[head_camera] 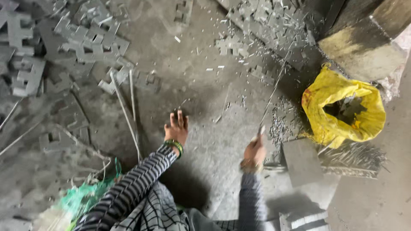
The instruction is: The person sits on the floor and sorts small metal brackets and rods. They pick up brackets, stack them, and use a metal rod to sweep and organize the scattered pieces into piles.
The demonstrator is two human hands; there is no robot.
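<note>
My left hand (pixel 177 127) reaches down toward the dusty grey floor with fingers spread, holding nothing; a green bangle sits on its wrist. My right hand (pixel 254 150) is closed around the lower end of a long thin metal rod (pixel 274 87) that slants up and away to the right. Both arms wear striped sleeves. Small metal offcuts (pixel 280 124) lie scattered on the floor just right of the rod.
Punched grey metal sheets (pixel 92 40) lie in piles at the upper left and top centre. A yellow sack (pixel 342 111) gapes open at right, beside a flat grey block (pixel 302 160) and a bundle of thin rods (pixel 353 160). Green netting (pixel 87 194) lies at lower left.
</note>
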